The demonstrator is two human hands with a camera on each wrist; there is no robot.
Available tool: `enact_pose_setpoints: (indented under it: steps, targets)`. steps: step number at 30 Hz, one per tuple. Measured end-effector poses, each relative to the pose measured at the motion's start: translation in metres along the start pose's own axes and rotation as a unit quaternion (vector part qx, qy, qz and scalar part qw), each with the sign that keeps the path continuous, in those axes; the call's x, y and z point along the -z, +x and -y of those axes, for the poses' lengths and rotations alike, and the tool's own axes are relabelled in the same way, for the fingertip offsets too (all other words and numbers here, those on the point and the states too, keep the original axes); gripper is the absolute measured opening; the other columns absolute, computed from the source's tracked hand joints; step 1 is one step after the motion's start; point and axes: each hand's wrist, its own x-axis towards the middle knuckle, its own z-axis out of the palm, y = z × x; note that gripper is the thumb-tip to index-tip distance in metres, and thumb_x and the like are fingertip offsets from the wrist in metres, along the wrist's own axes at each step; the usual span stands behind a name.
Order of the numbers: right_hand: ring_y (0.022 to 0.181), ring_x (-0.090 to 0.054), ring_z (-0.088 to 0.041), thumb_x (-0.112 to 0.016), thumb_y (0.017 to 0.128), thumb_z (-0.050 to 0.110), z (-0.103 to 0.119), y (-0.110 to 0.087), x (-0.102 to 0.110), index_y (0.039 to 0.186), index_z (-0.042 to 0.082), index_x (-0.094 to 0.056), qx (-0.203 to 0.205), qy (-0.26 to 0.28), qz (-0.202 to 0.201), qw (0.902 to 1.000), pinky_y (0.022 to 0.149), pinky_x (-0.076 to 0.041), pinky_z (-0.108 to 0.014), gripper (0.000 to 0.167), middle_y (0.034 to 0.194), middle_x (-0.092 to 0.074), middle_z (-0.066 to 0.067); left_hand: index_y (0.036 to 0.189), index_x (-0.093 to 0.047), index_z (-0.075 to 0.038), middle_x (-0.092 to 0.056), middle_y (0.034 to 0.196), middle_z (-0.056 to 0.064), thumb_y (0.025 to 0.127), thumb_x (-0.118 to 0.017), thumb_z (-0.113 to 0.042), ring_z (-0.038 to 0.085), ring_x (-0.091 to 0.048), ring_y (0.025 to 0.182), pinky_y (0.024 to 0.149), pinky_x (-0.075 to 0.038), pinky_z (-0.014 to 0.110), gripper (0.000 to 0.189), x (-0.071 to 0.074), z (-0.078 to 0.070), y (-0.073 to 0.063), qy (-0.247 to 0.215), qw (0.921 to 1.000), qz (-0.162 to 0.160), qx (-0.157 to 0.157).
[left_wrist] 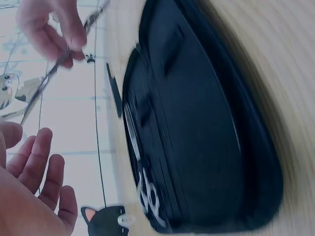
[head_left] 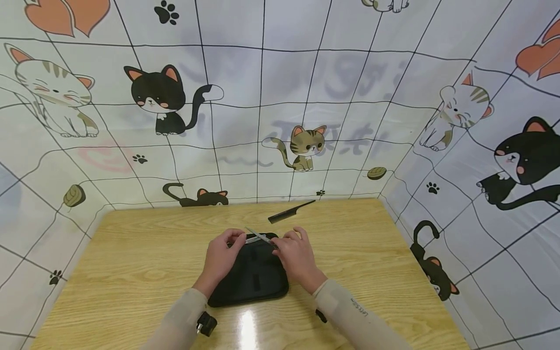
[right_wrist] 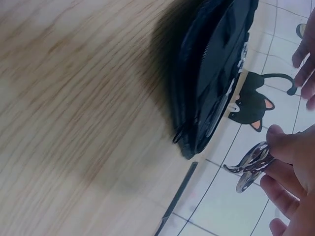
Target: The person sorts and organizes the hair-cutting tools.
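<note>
My right hand grips a pair of silver scissors by the finger-ring end. Their slim blades point up and left towards my left hand. The left fingers are loosely bent and spread in the left wrist view, with the thumb tip close to the blade tip. Whether they touch cannot be made out. Below both hands lies an unfolded black case. A second pair of scissors rests along its far inner side.
A black tail comb lies on the wooden table beyond the case. Cat-printed white sheeting hangs behind the table and along its sides.
</note>
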Motion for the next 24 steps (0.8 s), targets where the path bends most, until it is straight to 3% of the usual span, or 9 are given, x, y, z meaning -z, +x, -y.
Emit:
enact_pose_setpoints:
  steps: [6,12,18,21,24]
  targets:
    - [0.088,-0.062,-0.015,-0.08,0.08,0.028,-0.01,-0.005,-0.002,0.098,0.024,-0.074,0.008,0.0,-0.01,0.9999,0.105,-0.039,-0.045,0.02,0.077,-0.074,0.009,0.116,-0.067,-0.014,-0.071,0.101,0.001,0.095,-0.063,-0.032,0.02,-0.064,0.098,0.084,-0.051,0.04,0.027,0.024,0.016,-0.002,0.076,0.9959,0.028,-0.04]
    - [0.087,-0.061,-0.015,-0.081,0.078,0.03,-0.02,-0.009,-0.005,0.1,0.026,-0.074,0.012,-0.026,0.013,0.9995,0.105,-0.04,-0.045,0.023,0.081,-0.075,0.012,0.133,-0.058,-0.011,-0.065,0.124,0.008,0.092,-0.066,-0.041,0.031,-0.056,0.121,0.1,-0.038,0.061,0.052,0.045,0.046,-0.014,0.182,0.9777,0.069,-0.079]
    - [0.085,-0.061,-0.015,-0.082,0.076,0.033,-0.029,-0.013,-0.009,0.099,0.026,-0.074,0.016,-0.043,0.025,0.9986,0.106,-0.04,-0.044,0.025,0.082,-0.076,0.011,0.145,-0.045,-0.007,-0.051,0.143,0.016,0.084,-0.066,-0.06,0.038,-0.043,0.136,0.104,-0.031,0.066,0.083,0.06,0.067,-0.027,0.265,0.9532,0.13,-0.066]
    - [0.084,-0.06,-0.015,-0.083,0.075,0.032,-0.031,-0.016,-0.011,0.098,0.025,-0.074,0.018,-0.046,0.027,0.9984,0.106,-0.04,-0.045,0.026,0.082,-0.076,0.011,0.147,-0.041,-0.005,-0.046,0.148,0.019,0.077,-0.068,-0.066,0.041,-0.036,0.14,0.107,-0.026,0.067,0.096,0.063,0.073,-0.033,0.274,0.9469,0.159,-0.053]
    - [0.084,-0.059,-0.015,-0.083,0.075,0.032,-0.033,-0.017,-0.012,0.098,0.025,-0.074,0.02,-0.049,0.032,0.9981,0.106,-0.04,-0.045,0.025,0.082,-0.076,0.01,0.146,-0.04,-0.001,-0.043,0.149,0.02,0.069,-0.072,-0.069,0.043,-0.032,0.141,0.107,-0.024,0.067,0.107,0.065,0.08,-0.039,0.276,0.9433,0.174,-0.061]
